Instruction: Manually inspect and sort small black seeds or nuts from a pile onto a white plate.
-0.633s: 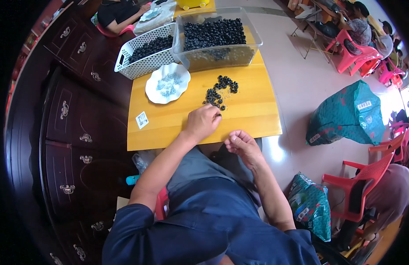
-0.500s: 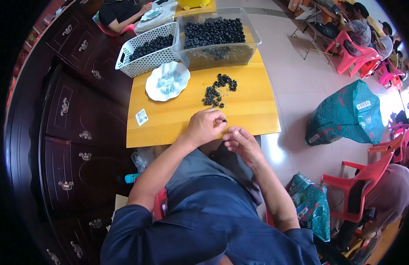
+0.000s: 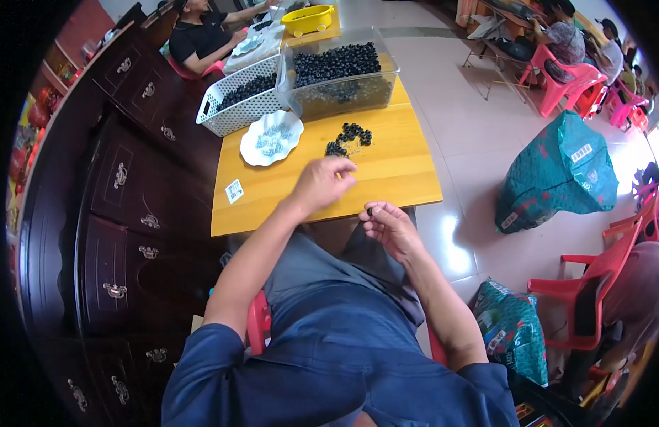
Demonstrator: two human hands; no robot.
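Observation:
My right hand (image 3: 390,226) pinches a small black ring-shaped part (image 3: 370,211) between thumb and fingertips, just off the table's near edge. Over the near part of the yellow table, my left hand (image 3: 324,185) is held with thumb and forefinger apart; nothing shows between them. Just beyond it lies a loose cluster of small black parts (image 3: 354,133), with tiny clear pieces (image 3: 353,147) among them. To the left of the cluster, a white scalloped dish (image 3: 252,148) holds many small clear pieces (image 3: 274,139).
A clear plastic bin (image 3: 343,99) and a white perforated basket (image 3: 233,121), both with black parts, stand at the table's far end. A white label (image 3: 234,191) lies at left. Dark cabinets (image 3: 130,213) line the left; teal sacks (image 3: 543,178) stand right. People sit farther off.
The black part has passed from my left fingertips to my right hand. My left hand has drawn away from the right, toward the cluster. The view has shifted slightly.

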